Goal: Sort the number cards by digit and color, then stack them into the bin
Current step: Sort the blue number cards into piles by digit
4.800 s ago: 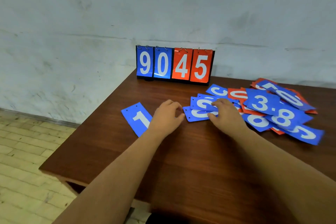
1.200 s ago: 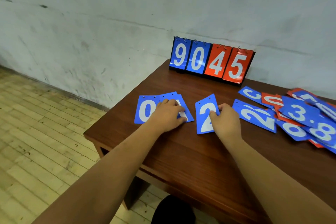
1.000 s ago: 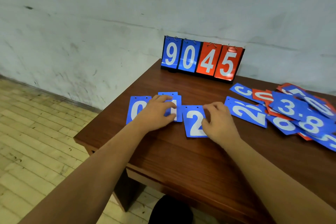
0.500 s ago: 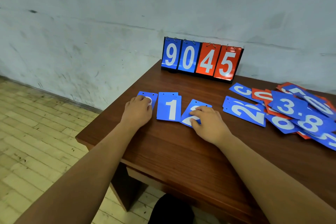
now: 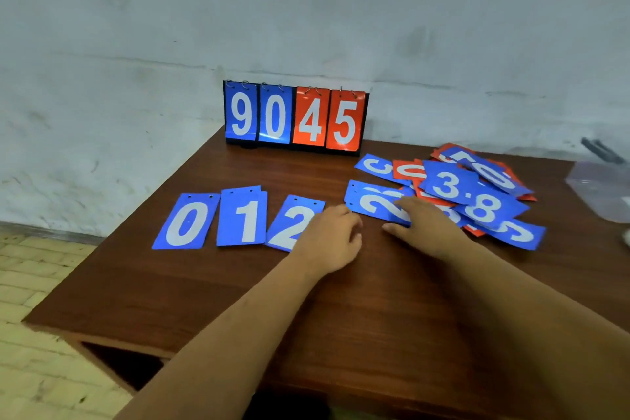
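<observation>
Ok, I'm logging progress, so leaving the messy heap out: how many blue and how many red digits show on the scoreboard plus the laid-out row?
Blue: 5 (scoreboard 9, scoreboard 0, row 0, row 1, row 2)
Red: 2 (scoreboard 4, scoreboard 5)
Total: 7

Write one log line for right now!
row: 0 card, 1 card, 2 card | left hand: by 2 card | right hand: touching pile
</observation>
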The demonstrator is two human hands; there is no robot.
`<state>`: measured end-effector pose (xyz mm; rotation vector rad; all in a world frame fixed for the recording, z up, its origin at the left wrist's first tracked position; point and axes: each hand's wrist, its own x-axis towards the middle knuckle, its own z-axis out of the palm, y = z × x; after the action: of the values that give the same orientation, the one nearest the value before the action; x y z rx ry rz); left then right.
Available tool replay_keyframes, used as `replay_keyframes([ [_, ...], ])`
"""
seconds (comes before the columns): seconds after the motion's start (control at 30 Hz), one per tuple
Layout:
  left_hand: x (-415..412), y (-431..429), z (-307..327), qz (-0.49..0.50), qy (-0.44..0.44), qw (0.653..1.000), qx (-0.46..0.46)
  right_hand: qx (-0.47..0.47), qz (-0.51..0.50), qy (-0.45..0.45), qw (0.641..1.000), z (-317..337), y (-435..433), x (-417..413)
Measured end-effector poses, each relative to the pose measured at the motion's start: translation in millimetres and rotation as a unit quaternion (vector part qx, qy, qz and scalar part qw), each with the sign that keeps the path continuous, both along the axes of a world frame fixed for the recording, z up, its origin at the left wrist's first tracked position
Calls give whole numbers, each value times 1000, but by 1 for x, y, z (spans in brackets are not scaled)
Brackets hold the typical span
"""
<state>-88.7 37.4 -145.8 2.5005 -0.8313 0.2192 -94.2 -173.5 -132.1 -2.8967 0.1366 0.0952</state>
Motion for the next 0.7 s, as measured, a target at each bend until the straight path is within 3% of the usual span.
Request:
replay_keyframes([
  [0.07,-1,-11,-5,5,12,1000,-10,3,13,-12,1000,-2,-4,2],
  [0.2,-7,-20,-12,43,26,998,-46,-190,110,-118,968,-8,1,-2],
  [0.27,-9,-23,-7,103,92,984,-113,-204,123,-189,953,-8,3,-11],
  [0.3,-8,-24,-3,126,164,960,-191,-184,116,-235,947,-6,6,-15],
  [0.37,-7,-27,5,131,348,842,-391,-120,124,-304,937,-3,13,-23],
  [0.4,-6,-28,7,125,397,791,-449,-101,153,-314,931,-3,17,-27],
  [0.43,-6,-28,8,127,403,777,-466,-85,194,-306,928,-3,20,-30],
  [0.53,-6,-23,7,192,324,814,-442,52,235,-261,935,-1,27,-38],
  [0.6,-1,-12,6,236,254,846,-404,136,130,-253,949,1,21,-31],
  [0.7,3,8,10,247,239,861,-376,63,-1,-144,988,1,6,-4],
])
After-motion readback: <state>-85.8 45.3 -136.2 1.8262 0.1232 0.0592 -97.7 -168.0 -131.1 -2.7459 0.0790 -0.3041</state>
